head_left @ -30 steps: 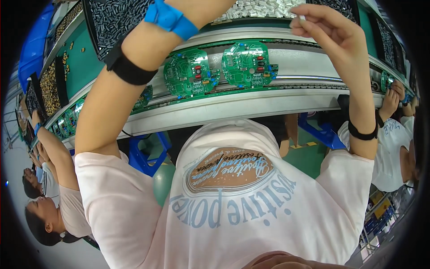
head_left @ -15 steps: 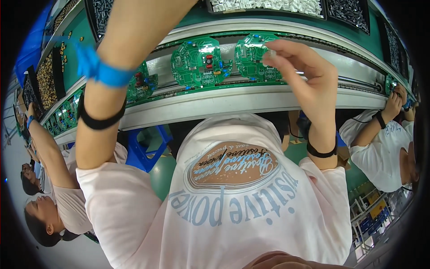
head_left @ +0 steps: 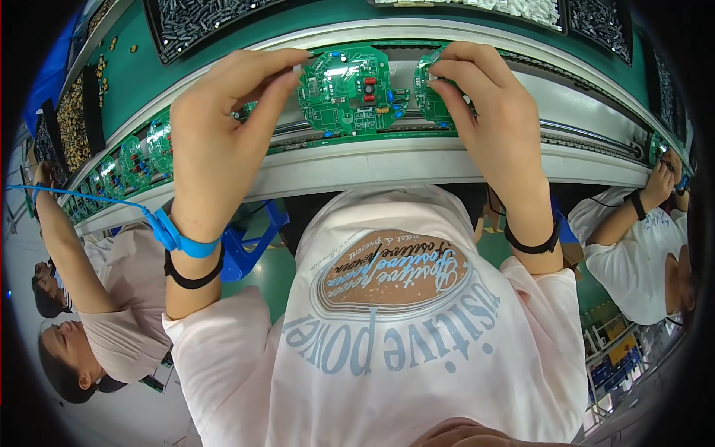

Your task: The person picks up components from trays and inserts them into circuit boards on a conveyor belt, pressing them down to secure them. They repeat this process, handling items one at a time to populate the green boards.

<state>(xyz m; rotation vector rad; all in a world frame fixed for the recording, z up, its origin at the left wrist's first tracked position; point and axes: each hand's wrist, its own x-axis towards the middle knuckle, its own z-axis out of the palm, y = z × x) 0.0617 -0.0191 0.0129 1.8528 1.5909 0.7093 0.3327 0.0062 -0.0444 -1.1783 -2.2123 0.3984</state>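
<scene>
My left hand (head_left: 223,123) is closed in a pinch at the left edge of a green circuit board (head_left: 346,93) on the rail. A small white part (head_left: 298,68) shows between its fingertips. That board carries red, blue and black components. My right hand (head_left: 495,104) is also pinched, its fingertips at a second green circuit board (head_left: 428,97) to the right. A small whitish bit shows between them, too small to name. The hand covers much of this second board.
Beyond the rail (head_left: 581,97) lie trays of white parts (head_left: 514,9), dark parts (head_left: 201,26) and yellowish parts (head_left: 73,127). More boards (head_left: 134,160) line the rail leftward. A blue cord (head_left: 82,195) runs from my left wrist. Co-workers sit on both sides; a blue stool (head_left: 253,238) stands below.
My left hand has come back from beyond the top edge, down to the middle board. My right fingertips have moved slightly left at the right board. The boards appear farther right.
</scene>
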